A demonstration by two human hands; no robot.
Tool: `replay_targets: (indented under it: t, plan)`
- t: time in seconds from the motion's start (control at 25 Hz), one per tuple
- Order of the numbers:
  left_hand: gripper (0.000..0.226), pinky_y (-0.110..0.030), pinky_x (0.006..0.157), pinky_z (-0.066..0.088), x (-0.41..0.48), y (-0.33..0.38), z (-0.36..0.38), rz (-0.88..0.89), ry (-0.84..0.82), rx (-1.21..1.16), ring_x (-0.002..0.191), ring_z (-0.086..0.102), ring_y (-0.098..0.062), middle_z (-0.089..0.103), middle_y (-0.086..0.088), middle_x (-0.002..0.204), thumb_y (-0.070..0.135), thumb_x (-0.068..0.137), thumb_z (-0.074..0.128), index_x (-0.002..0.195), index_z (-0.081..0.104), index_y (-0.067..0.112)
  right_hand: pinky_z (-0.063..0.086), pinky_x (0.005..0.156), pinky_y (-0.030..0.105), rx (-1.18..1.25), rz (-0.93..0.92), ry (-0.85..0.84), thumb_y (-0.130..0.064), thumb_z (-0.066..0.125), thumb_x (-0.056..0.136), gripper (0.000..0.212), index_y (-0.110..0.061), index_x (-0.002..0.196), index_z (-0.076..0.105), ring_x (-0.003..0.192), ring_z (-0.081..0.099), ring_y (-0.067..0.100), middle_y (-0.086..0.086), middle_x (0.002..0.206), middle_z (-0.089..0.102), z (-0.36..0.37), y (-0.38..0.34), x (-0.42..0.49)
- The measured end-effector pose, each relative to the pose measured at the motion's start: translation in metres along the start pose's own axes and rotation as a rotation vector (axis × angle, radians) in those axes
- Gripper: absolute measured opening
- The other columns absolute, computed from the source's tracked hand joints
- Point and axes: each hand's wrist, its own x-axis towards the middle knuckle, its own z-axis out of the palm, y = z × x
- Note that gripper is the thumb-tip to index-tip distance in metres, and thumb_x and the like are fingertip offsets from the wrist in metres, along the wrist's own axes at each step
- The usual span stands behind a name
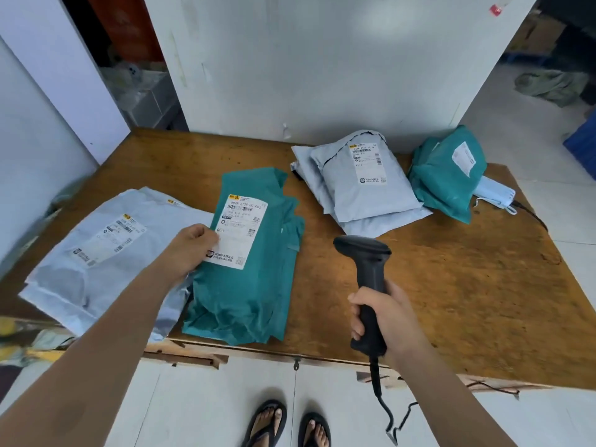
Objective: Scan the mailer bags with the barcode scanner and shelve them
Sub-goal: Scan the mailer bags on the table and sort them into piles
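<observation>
Right hand (390,321) grips the ribbed handle of a black plastic barcode scanner (367,269), fingers curled fully round it. The scanner's hooded head is held above the front part of the worktop (451,285), a worn sheet of brown plywood with a chipped front edge. A coiled black cable (383,408) hangs from the handle's base towards the tiled floor.

The left hand (190,246) holds the left side of a teal mailer bag (254,285), its fingers bent in at the edge of the white printed label (240,230). This bag is thin, crinkled plastic. It lies on top of a small stack of the same kind near the front edge, left of centre.

Just beside it, towards the front left corner, lies a flat pile of glossy grey mailer bags (96,253), also labelled. Near the back edge sits a puffier grey stack (361,195), and touching its right side, a bulging teal bag (448,179).
</observation>
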Motion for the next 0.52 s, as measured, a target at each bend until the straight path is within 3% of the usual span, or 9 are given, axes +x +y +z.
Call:
replay_targets:
  t: [0.08,0.2,0.32,0.4,0.52]
  plan:
    - [0.014,-0.028,0.059,0.043,0.0,0.001,0.005,-0.003,0.041,-0.047,0.074,0.057,-0.018,0.066,-0.016,0.102,0.026,0.097,0.049,0.103,0.049,0.013,0.04,0.044,0.029,-0.012,0.005,-0.007,0.006,0.054,0.084,0.017,-0.008,0.091,0.049,0.039,0.04,0.021,0.01,0.056,0.046,0.003,0.0,0.003]
    - [0.058,-0.031,0.067,0.048,-0.001,0.004,0.013,0.01,0.053,-0.045,0.083,0.06,-0.014,0.063,-0.006,0.107,0.046,0.089,0.058,0.132,0.035,0.015,0.04,0.044,0.029,-0.017,0.018,-0.001,0.005,0.055,0.083,0.017,-0.008,0.093,0.051,0.039,0.04,0.021,0.01,0.056,0.047,0.005,0.0,0.012]
    - [0.094,-0.039,0.089,0.053,-0.001,-0.005,0.021,0.058,-0.02,0.189,0.101,0.064,-0.018,0.062,-0.001,0.12,0.065,0.06,0.074,0.132,0.04,0.016,0.042,0.045,0.029,-0.059,0.035,0.019,0.002,0.057,0.084,0.024,-0.01,0.104,0.052,0.038,0.042,0.02,0.01,0.058,0.052,0.014,0.005,0.026]
    - [0.097,-0.04,0.093,0.052,0.005,-0.012,0.025,0.041,-0.048,0.246,0.103,0.063,-0.017,0.063,0.002,0.12,0.07,0.049,0.075,0.126,0.045,0.019,0.044,0.045,0.028,-0.108,0.037,0.028,0.0,0.058,0.086,0.035,-0.016,0.115,0.049,0.037,0.045,0.02,0.013,0.064,0.059,0.021,0.011,0.041]
    - [0.07,-0.037,0.094,0.051,0.002,-0.012,0.031,0.052,-0.077,0.214,0.102,0.062,-0.015,0.062,0.005,0.116,0.055,0.065,0.078,0.117,0.045,0.021,0.046,0.044,0.027,-0.327,0.0,0.107,-0.006,0.061,0.087,0.052,-0.021,0.131,0.038,0.041,0.051,0.021,0.017,0.085,0.064,0.026,0.027,0.07]
